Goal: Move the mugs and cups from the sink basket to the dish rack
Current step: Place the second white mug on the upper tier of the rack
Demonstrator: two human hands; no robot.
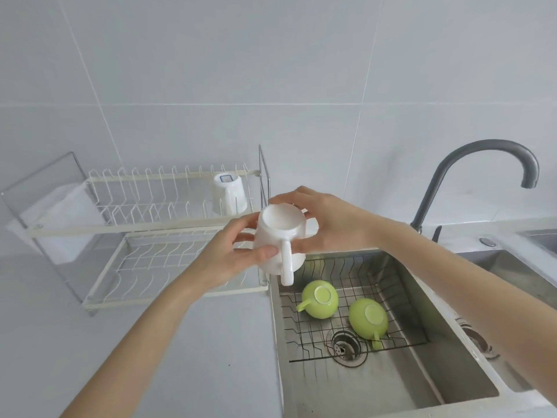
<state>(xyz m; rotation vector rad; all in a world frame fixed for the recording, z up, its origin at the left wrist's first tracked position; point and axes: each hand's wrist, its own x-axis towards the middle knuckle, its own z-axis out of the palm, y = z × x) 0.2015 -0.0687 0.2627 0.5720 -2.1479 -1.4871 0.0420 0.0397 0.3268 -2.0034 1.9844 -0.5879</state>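
Grey tiles back our table; above the sink's left edge, our left hand [229, 254] and right hand [328, 224] both grip a white mug [278, 236], between rack [168, 230] and basket [346, 333] holding two green cups [321, 300].

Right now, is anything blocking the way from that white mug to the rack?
Nothing visible does. The white mug, held by both hands, hangs just right of the rack. One white cup stands on the upper shelf; the lower shelf is bare.

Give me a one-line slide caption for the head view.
Both hands hold a white handled mug between the white wire dish rack and two green cups in the black wire sink basket.
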